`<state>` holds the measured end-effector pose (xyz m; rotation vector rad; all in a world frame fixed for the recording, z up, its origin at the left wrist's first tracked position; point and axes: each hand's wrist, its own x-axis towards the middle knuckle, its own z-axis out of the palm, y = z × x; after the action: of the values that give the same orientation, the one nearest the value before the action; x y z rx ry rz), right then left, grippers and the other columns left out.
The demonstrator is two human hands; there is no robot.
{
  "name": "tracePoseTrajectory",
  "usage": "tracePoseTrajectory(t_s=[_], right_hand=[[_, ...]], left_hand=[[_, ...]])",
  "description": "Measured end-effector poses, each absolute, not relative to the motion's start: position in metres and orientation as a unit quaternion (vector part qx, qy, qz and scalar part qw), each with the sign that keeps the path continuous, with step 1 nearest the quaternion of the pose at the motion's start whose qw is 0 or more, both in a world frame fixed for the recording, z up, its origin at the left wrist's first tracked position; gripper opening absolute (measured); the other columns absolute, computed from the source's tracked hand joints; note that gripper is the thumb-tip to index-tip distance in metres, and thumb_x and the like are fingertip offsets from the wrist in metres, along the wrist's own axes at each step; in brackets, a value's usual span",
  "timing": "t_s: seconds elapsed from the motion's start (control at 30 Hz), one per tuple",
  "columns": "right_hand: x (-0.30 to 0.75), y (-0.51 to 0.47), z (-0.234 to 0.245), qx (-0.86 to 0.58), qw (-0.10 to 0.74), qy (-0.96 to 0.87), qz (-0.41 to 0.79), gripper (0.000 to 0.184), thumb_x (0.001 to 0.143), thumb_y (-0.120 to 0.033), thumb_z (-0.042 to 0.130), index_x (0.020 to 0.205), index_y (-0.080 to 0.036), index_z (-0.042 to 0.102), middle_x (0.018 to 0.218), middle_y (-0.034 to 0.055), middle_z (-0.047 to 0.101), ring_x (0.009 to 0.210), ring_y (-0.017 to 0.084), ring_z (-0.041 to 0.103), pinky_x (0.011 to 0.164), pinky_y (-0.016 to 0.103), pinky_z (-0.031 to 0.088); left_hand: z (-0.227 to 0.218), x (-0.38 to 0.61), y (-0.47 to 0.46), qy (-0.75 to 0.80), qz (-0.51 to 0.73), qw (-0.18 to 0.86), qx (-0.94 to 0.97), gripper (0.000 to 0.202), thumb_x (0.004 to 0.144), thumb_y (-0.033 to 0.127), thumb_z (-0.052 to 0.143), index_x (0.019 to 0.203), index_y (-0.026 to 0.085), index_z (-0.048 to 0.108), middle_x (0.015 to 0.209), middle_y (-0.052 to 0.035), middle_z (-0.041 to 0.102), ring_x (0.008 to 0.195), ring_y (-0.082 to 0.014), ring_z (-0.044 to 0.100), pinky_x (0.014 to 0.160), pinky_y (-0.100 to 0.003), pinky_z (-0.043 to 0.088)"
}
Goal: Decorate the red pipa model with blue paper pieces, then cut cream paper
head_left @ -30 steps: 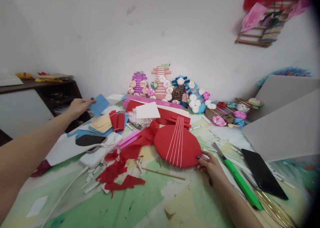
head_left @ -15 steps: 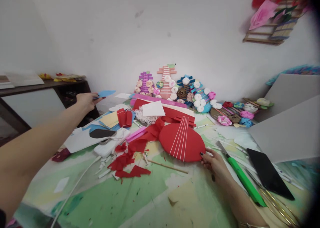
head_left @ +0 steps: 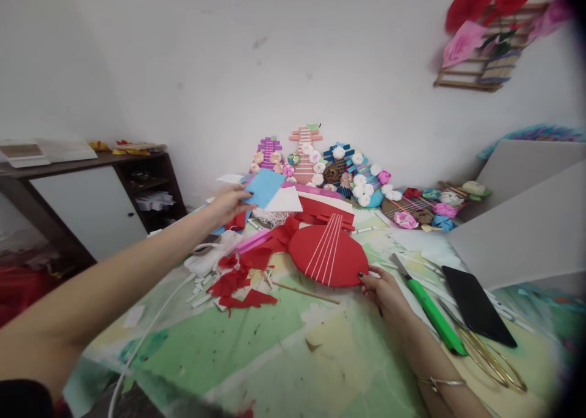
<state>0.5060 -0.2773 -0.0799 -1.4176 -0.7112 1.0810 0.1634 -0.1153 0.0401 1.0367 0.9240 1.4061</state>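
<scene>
A piece of blue paper (head_left: 264, 188) is pinched in my left hand (head_left: 231, 204), held above the pile at the back of the table. Just under it show a white card (head_left: 286, 201) and tangled white string (head_left: 271, 218). My right hand (head_left: 383, 291) grips the lower right edge of a red pipa-shaped craft piece (head_left: 341, 262), its round body tilted up off the table. White strings fan down its front from the narrow neck. Red scraps (head_left: 245, 284) lie left of it, with a thin wooden stick (head_left: 307, 292) in front.
Decorated craft instruments (head_left: 306, 155) lean against the wall. At the right lie a green utility knife (head_left: 434, 315), gold-handled scissors (head_left: 489, 354) and a black phone (head_left: 478, 305). A white cable (head_left: 153, 326) runs down the left side. Grey boards (head_left: 517, 216) stand at far right.
My left hand has carried the blue paper from the far left to the right, over the white card. My right hand keeps its grip on the red pipa; the view has turned slightly.
</scene>
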Motion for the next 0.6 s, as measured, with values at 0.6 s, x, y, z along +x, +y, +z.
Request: tracePoseTrajectory(t_s=[0.6], right_hand=[[0.517,-0.290,-0.068,-0.742,0.479,-0.438,0.169,0.024,0.072,-0.008,0.055,0.089,-0.016,0.068,0.100,0.0086,0.071,0.094,0.021,0.066,0.086,0.031,0.048]], left_hand=[[-0.069,0.309,-0.244,0.340,0.437,0.660,0.507,0.022,0.076,0.013,0.067,0.088,0.018,0.049,0.087,-0.0046,0.066,0.067,-0.0185,0.070,0.057,-0.030,0.061]])
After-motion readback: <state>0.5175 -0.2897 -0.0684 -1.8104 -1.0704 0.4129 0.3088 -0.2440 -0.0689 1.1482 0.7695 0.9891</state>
